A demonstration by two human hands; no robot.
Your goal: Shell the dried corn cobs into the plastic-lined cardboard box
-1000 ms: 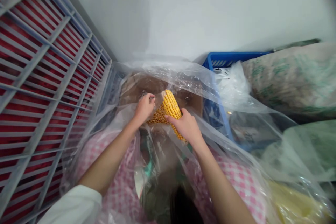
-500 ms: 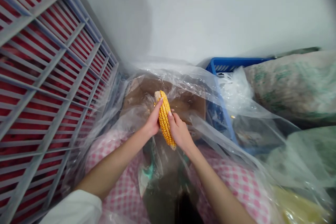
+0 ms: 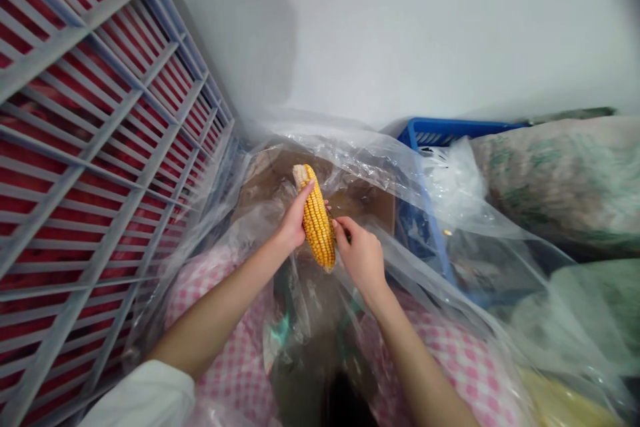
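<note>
A yellow corn cob (image 3: 317, 219) with a pale bare tip stands nearly upright over a brown cardboard box (image 3: 367, 199) lined with clear plastic (image 3: 350, 147). My left hand (image 3: 293, 223) is wrapped round the cob's left side, thumb near the top. My right hand (image 3: 363, 255) is closed beside the cob's right side, fingertips pinched against the kernels on what looks like a thin dark tool. Pink checked cloth (image 3: 235, 347) covers my lap under the plastic.
A grey crate grid over red contents (image 3: 85, 147) fills the left. A blue basket (image 3: 440, 130) stands behind right, next to a bulky patterned sack (image 3: 560, 173). More plastic bags (image 3: 550, 320) lie at the right. A white wall (image 3: 400, 27) closes the back.
My left hand left the loose kernels in the box and took hold of the cob. My right hand shifted from gripping the cob to pinching at its side. The cob turned more upright.
</note>
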